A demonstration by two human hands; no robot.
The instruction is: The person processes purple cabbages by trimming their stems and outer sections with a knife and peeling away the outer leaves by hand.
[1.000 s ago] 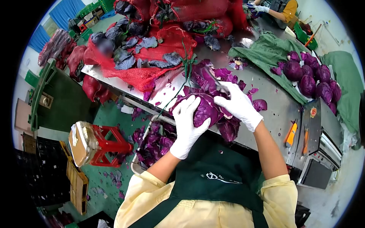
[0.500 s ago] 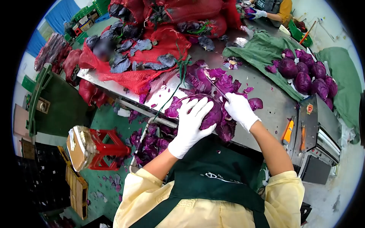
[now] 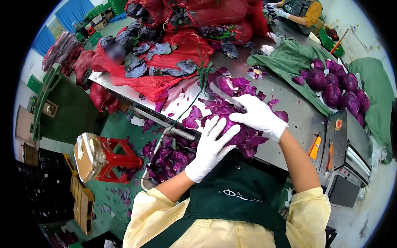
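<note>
A red cabbage (image 3: 223, 110) with loosened outer leaves sits near the table's front edge. My left hand (image 3: 213, 144), in a white glove, grips its near left side with the fingers spread over it. My gloved right hand (image 3: 261, 117) is closed around a knife (image 3: 223, 94), whose handle is hidden in the palm. The blade points to the far left, just above the cabbage's far side. Cut purple leaves (image 3: 237, 84) lie around the cabbage. A crate (image 3: 144, 182) of trimmed leaves stands below the table edge on the left.
Red mesh sacks (image 3: 206, 16) are piled at the back of the metal table (image 3: 285, 95). Several cabbages (image 3: 333, 96) rest by a green cloth (image 3: 281, 62) on the right. A yellow cutter (image 3: 315, 148) lies near a machine (image 3: 349, 144). A red stool (image 3: 120, 159) stands left; another person (image 3: 304, 14) works behind.
My right hand has turned, bringing the knife up and left over the cabbage. My left hand has slid slightly down and right on the cabbage.
</note>
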